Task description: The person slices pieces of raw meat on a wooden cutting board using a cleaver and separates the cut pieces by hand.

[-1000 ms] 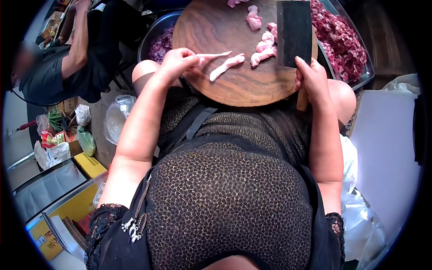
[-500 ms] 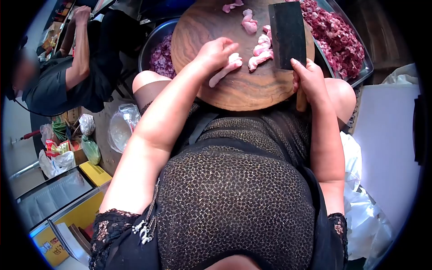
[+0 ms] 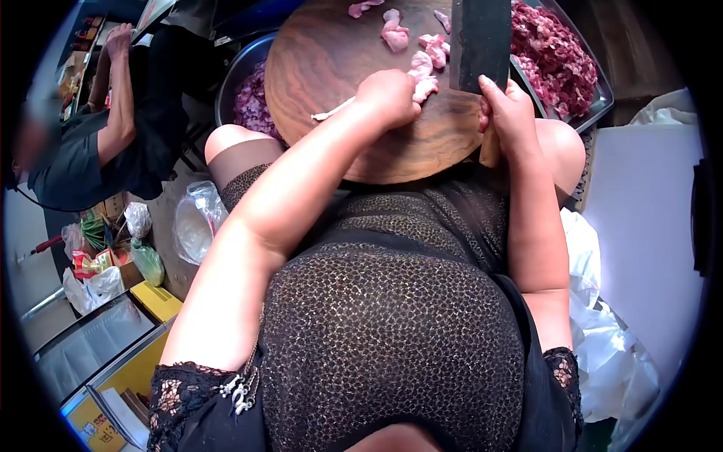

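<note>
My right hand (image 3: pixel 506 113) is wrapped round the wooden handle of a cleaver (image 3: pixel 480 47), its broad dark blade raised at the right side of a round wooden chopping board (image 3: pixel 316 56). My left hand (image 3: pixel 390 98) is over the middle of the board, fingers curled down beside pale pink meat pieces (image 3: pixel 423 74). Whatever those fingers grip is hidden. A thin pale strip (image 3: pixel 333 111) lies on the board, partly behind my left wrist. More meat pieces (image 3: pixel 395 32) lie towards the far side.
Minced meat (image 3: pixel 553 60) fills a metal tray (image 3: pixel 605 98) right of the board. A metal bowl (image 3: pixel 226 90) with chopped meat stands left. Another person (image 3: pixel 98 143) sits at the far left. Plastic bags (image 3: pixel 199 218) lie on the floor; a white surface (image 3: pixel 640 226) is at right.
My left hand has moved right across the board, away from the thin strip it held a second ago, to the meat pieces. My right hand still holds the cleaver. The view has shifted slightly.
</note>
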{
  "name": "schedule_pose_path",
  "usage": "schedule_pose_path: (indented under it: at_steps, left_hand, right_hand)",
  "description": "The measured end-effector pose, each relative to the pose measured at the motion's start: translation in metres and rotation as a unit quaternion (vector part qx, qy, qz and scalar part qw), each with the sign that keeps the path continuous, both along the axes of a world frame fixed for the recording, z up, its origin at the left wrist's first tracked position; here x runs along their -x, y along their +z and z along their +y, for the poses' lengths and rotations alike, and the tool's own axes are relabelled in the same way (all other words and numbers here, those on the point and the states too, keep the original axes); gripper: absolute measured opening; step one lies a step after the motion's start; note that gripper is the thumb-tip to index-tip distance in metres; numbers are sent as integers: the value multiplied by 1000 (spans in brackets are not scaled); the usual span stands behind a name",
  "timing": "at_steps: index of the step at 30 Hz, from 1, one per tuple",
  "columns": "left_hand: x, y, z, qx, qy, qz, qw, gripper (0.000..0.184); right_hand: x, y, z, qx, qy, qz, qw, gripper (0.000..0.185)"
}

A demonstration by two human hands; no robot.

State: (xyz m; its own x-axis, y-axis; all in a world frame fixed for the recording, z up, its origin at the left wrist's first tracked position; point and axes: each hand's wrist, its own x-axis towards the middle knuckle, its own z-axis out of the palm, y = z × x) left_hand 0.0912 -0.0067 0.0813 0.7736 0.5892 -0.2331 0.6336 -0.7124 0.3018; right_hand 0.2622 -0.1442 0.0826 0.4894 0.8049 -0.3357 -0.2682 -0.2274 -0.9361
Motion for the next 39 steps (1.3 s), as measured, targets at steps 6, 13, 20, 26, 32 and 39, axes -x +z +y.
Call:
schedule_pose_path:
  at_steps: [6, 13, 20, 26, 32, 39]
  left_hand:
    - [23, 56, 31, 214, 94, -154, 960, 30]
    - [103, 12, 58, 194, 109, -109, 969, 32]
    - [127, -7, 47, 8, 18, -130, 991, 44]
    - [130, -7, 31, 194, 134, -65, 970, 43]
    - [129, 23, 21, 50, 126, 27, 990, 48]
    - [96, -8, 30, 49, 72, -165, 982, 27]
  right_hand:
    - [-1, 0, -4, -4, 1, 5, 1000, 24]
    - [3, 3, -4, 4, 12, -8, 1000, 22]
    - [5, 3, -5, 8, 20, -27, 999, 24]
    - [9, 4, -7, 21, 35, -44, 998, 29]
    - [27, 15, -21, 50, 138, -59, 987, 24]
    - [77, 24, -29, 78, 182, -32, 980, 20]
